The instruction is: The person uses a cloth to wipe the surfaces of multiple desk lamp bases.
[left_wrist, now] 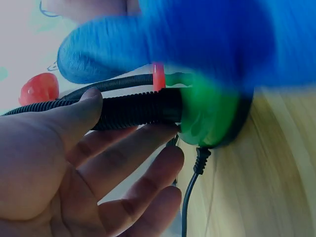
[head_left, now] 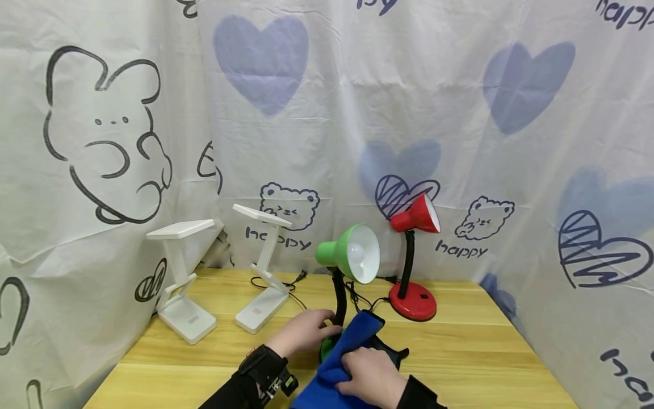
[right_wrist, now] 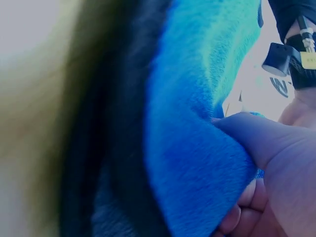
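A green desk lamp (head_left: 348, 250) with a black flexible neck (head_left: 339, 298) stands near the table's middle. My left hand (head_left: 305, 331) holds that neck low down; in the left wrist view its thumb lies over the ribbed neck and the fingers (left_wrist: 131, 168) curl below. Bunched in my right hand (head_left: 373, 372) is a blue cloth (head_left: 334, 366) with a dark edge, pinched between thumb and fingers in the right wrist view. The cloth overlaps the green base (left_wrist: 210, 118) in the left wrist view and hides part of it.
Behind to the right stands a red desk lamp (head_left: 413, 307). Two white folding lamps, one farther left (head_left: 188, 318) and one nearer (head_left: 263, 309), stand on the wooden table (head_left: 470, 346). Black cords (head_left: 360, 295) lie behind the green lamp. Printed curtains (head_left: 449, 113) enclose the table.
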Demonstrator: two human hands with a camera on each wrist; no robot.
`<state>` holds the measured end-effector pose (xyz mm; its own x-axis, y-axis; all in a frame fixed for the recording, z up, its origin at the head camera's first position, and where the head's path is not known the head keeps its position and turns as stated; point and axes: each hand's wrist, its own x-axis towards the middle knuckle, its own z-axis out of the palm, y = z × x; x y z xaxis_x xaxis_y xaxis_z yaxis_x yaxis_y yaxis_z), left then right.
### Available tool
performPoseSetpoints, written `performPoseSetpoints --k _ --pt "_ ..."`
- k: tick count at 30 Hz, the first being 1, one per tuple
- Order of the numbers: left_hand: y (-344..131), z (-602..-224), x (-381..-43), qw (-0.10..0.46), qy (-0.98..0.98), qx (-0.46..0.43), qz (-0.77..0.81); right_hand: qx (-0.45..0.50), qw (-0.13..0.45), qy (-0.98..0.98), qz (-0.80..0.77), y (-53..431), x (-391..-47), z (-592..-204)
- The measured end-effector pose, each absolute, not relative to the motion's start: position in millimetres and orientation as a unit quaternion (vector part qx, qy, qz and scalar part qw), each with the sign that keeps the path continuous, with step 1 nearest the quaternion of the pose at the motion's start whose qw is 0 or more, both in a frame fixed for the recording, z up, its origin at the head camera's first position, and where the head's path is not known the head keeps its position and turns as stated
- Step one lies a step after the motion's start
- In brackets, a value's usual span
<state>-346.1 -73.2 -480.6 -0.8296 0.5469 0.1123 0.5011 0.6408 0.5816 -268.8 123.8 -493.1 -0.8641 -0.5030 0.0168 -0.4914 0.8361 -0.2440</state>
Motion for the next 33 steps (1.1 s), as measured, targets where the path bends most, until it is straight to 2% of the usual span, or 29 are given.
performPoseSetpoints --k 7,14,23,28,33 --pt "-65 -485 -346 0.013 0.904 0.282 0.32 -0.238 0.042 0.962 -0.128 164 -270 -495" --pt "-58 -484 -346 -0.032 0.879 0.298 0.371 -0.261 0.024 0.958 -0.113 179 -273 -494" --pt "-61 -485 -344 -0.015 0.881 0.293 0.372 -0.306 -0.047 0.948 -0.071 142 -282 -499" --pt "-61 -485 -340 0.005 0.879 0.291 0.378 -0.272 -0.07 0.957 -0.076 114 -291 -507" --pt "-61 -490 -340 -0.008 0.88 0.299 0.368 -0.23 -0.087 0.963 -0.11 98 -296 -511"
